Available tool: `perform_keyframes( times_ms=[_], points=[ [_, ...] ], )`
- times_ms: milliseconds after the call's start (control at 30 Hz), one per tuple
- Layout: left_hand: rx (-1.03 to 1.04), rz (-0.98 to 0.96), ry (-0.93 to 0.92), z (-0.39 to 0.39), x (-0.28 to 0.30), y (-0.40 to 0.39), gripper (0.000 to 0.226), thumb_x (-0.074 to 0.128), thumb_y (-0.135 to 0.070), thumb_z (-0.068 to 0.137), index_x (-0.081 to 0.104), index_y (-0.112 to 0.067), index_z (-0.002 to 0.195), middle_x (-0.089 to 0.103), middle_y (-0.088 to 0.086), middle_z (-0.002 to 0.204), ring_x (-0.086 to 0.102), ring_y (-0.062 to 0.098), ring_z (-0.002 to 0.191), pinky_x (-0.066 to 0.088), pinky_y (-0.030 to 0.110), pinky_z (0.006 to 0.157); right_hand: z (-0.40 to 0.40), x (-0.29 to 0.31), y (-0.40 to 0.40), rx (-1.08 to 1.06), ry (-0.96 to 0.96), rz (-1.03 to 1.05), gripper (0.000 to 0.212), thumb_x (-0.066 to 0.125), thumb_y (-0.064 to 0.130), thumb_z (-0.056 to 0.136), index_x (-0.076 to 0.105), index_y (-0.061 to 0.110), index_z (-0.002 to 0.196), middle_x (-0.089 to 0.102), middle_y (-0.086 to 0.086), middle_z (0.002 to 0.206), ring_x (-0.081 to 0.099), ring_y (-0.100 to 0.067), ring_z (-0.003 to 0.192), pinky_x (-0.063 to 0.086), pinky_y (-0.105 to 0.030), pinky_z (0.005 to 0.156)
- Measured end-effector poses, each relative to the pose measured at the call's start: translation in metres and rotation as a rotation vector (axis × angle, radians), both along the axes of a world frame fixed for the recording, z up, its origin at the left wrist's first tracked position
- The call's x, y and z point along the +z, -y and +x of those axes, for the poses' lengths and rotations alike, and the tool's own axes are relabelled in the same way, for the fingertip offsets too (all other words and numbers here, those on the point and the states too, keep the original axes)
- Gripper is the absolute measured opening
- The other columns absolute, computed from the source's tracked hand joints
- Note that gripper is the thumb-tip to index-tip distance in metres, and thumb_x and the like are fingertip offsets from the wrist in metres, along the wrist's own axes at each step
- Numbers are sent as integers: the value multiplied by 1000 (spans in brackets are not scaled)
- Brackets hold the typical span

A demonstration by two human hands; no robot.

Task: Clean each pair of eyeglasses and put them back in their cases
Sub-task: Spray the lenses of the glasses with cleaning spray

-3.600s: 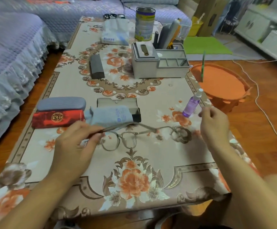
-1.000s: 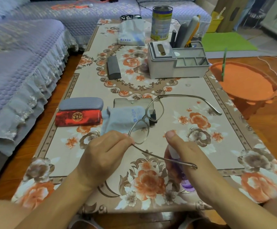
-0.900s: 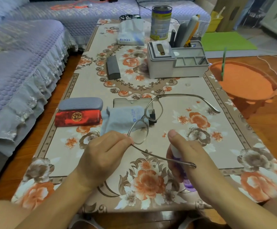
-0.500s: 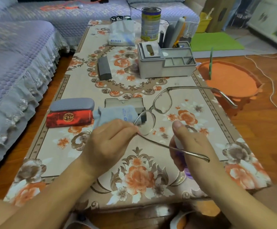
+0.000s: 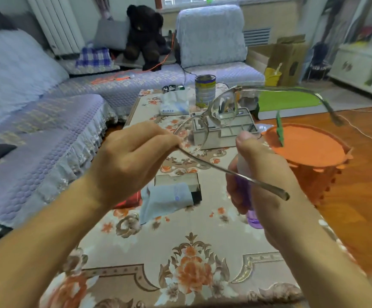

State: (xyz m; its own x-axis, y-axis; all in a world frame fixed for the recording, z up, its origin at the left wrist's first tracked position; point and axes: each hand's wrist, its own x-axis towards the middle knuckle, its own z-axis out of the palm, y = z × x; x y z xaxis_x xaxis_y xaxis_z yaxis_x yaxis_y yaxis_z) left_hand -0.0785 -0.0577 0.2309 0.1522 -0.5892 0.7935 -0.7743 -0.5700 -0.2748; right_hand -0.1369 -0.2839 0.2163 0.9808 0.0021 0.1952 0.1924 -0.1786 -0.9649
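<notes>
grey cloth [image 5: 166,200] on floral table [image 5: 202,241], left hand [image 5: 127,161] pinching glasses [image 5: 216,116], right hand [image 5: 262,181] gripping purple bottle [image 5: 252,216], maybe spray

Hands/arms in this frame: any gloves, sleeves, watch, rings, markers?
Both arms are bare as far as the frame shows, with no sleeve in view. The left hand and the right hand have no gloves. No watch, band, ring or tracking marker shows on either wrist or on the fingers that are visible. Nails that show look short and unpainted.
</notes>
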Motion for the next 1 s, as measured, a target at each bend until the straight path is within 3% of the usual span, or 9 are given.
perform_keyframes(
  times_ms=[133,200,300,500,700,833,1000],
  points=[
    [32,26,40,-5,2,-1,15,72,-3,95,75,11,92,71,22,84,69,34,70,59,40,62,-2,-2,7,13,52,8,66,35,63,88,54,13,50,51,-5,46,46,-12,43,38,-32,53],
    [41,32,43,-7,0,-3,14,73,-2,93,75,11,92,71,22,83,69,34,69,58,38,63,-3,0,13,-51,22,82,73,37,63,88,54,1,54,49,-10,46,44,-22,44,36,-36,54],
    [43,6,10,-10,-5,-5,12,74,0,92,75,12,92,71,22,84,69,33,71,56,35,67,0,2,24,-158,-5,162,79,39,74,84,54,1,57,50,-12,49,44,-22,45,35,-34,54],
    [40,-77,-77,-11,-18,-5,8,77,3,88,75,10,92,71,20,85,63,23,81,54,22,81,10,-2,37,-220,10,46,81,39,71,90,56,-3,61,52,-10,49,46,-19,45,36,-34,52],
    [47,-80,-107,-8,-24,-8,10,78,5,85,75,10,93,71,20,86,63,22,82,54,22,82,14,-3,35,-231,58,-77,80,34,67,92,55,1,52,49,-6,42,38,-10,35,30,-27,53],
    [63,-80,-110,-7,-27,-10,10,78,5,86,74,10,93,71,20,86,64,23,81,55,26,78,16,-7,34,-229,48,-64,72,36,59,90,56,1,53,50,-8,43,41,-15,39,32,-30,53],
    [97,-79,-142,-7,-30,-13,8,75,3,89,74,9,94,71,20,86,66,28,78,56,34,73,18,-11,33,-222,10,-33,75,36,65,88,59,0,59,53,-9,46,45,-18,42,35,-33,52]
  ],
)
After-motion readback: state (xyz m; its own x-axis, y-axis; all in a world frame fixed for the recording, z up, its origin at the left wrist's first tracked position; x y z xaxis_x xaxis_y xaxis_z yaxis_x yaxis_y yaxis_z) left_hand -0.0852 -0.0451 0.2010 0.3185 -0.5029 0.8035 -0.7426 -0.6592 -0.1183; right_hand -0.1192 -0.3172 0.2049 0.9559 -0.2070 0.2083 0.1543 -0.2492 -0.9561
